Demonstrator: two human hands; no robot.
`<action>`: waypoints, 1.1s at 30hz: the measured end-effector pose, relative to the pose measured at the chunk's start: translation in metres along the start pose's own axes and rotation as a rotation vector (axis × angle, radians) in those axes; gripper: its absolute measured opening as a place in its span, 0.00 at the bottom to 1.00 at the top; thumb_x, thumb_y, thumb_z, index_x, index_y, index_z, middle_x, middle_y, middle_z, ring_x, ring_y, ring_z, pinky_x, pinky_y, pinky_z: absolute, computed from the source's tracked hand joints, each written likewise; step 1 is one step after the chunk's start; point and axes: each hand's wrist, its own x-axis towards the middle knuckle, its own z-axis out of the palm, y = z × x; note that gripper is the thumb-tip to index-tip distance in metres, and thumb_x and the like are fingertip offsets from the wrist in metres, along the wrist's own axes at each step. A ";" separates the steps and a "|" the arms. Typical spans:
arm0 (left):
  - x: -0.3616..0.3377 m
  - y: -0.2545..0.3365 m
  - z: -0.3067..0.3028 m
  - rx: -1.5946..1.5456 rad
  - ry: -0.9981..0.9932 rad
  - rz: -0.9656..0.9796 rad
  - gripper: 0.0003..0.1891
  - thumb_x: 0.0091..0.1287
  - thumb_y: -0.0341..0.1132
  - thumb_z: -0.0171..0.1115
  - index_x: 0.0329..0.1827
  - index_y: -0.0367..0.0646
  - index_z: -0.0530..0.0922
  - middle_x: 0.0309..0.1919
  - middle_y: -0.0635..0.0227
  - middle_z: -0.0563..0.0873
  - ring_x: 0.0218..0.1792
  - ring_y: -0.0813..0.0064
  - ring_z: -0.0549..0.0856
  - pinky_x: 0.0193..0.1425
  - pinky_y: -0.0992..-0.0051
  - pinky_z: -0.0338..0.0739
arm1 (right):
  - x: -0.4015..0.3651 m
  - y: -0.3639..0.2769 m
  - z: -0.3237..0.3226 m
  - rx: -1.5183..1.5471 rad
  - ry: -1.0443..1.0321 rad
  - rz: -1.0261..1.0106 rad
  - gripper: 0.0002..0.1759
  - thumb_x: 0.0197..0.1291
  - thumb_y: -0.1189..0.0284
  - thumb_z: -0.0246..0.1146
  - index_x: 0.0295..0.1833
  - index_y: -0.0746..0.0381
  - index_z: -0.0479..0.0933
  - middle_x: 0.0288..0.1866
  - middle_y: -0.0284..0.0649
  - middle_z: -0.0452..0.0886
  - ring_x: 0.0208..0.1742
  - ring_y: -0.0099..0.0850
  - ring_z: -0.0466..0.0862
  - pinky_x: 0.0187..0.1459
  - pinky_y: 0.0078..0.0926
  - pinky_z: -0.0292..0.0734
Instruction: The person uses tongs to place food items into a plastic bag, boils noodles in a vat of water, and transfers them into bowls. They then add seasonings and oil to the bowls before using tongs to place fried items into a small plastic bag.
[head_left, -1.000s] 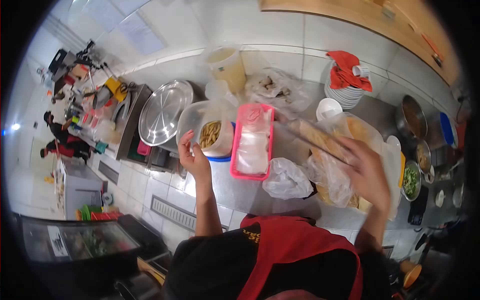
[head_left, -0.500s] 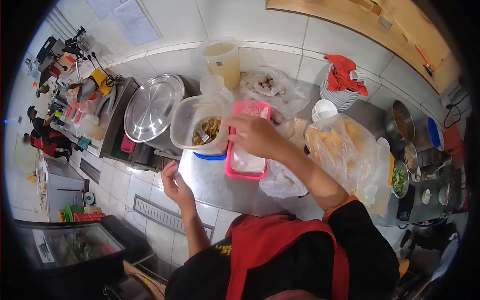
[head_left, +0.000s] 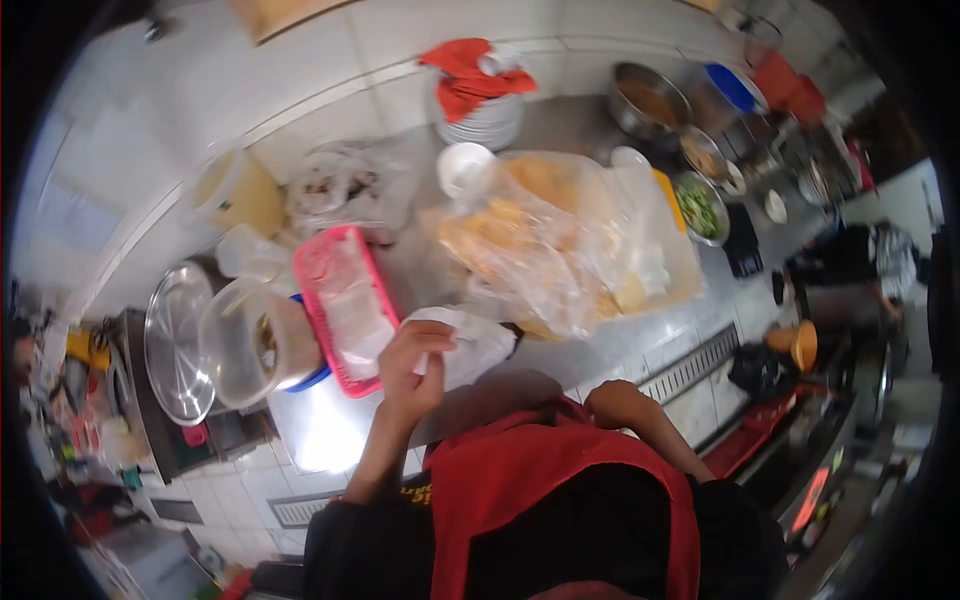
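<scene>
My left hand (head_left: 412, 368) is closed at the edge of a whitish plastic bag (head_left: 478, 345), its fingers curled and a white bit showing between them. Just left of that bag lies a pink basket (head_left: 312, 290) with white sheets or packets inside. My right hand (head_left: 620, 403) is a rounded, curled shape beside my red apron (head_left: 560, 450), off the table's front edge; what its fingers hold, if anything, is hidden. Farther in, a large clear bag of yellow-orange food (head_left: 500, 235) lies close in front of both hands.
At the left stand a clear tub (head_left: 235, 345) with brownish food and a steel lid (head_left: 180, 350). A pitcher of yellow liquid (head_left: 240, 195) is by the wall. Stacked plates (head_left: 480, 120) carry a red cloth. A bowl of chopped greens (head_left: 700, 208) sits right; a person (head_left: 850, 255) is beyond.
The view has swung right. My right hand has left the pink basket and drawn back beside my apron. My left hand has come from beyond the table's edge to the whitish bag.
</scene>
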 end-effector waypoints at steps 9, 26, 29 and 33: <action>-0.104 -0.009 0.175 -0.336 -1.234 -0.588 0.13 0.57 0.25 0.51 0.45 0.37 0.75 0.43 0.58 0.80 0.48 0.64 0.78 0.53 0.71 0.71 | 0.023 0.087 0.131 0.269 0.023 0.100 0.16 0.45 0.69 0.55 0.38 0.65 0.80 0.40 0.51 0.81 0.44 0.44 0.81 0.45 0.38 0.75; -0.231 -0.039 0.235 0.668 -0.417 -0.460 0.22 0.50 0.25 0.53 0.52 0.41 0.71 0.47 0.50 0.77 0.54 0.49 0.72 0.59 0.55 0.64 | 0.056 0.288 0.135 1.715 0.861 -0.057 0.21 0.53 0.58 0.63 0.48 0.59 0.71 0.51 0.40 0.74 0.46 0.31 0.76 0.46 0.30 0.69; -0.243 -0.066 0.242 0.599 -0.484 -0.593 0.19 0.50 0.21 0.49 0.48 0.38 0.73 0.46 0.49 0.77 0.51 0.49 0.75 0.56 0.62 0.69 | 0.074 0.278 0.157 1.974 0.706 -0.217 0.14 0.55 0.64 0.61 0.46 0.55 0.71 0.46 0.35 0.76 0.42 0.25 0.77 0.43 0.27 0.70; -0.261 -0.165 0.261 0.806 -0.702 -0.567 0.16 0.53 0.22 0.49 0.45 0.38 0.75 0.44 0.49 0.78 0.48 0.53 0.77 0.55 0.61 0.69 | 0.100 0.266 0.199 1.867 0.569 -0.243 0.10 0.57 0.68 0.59 0.45 0.55 0.73 0.37 0.33 0.79 0.35 0.22 0.78 0.35 0.22 0.72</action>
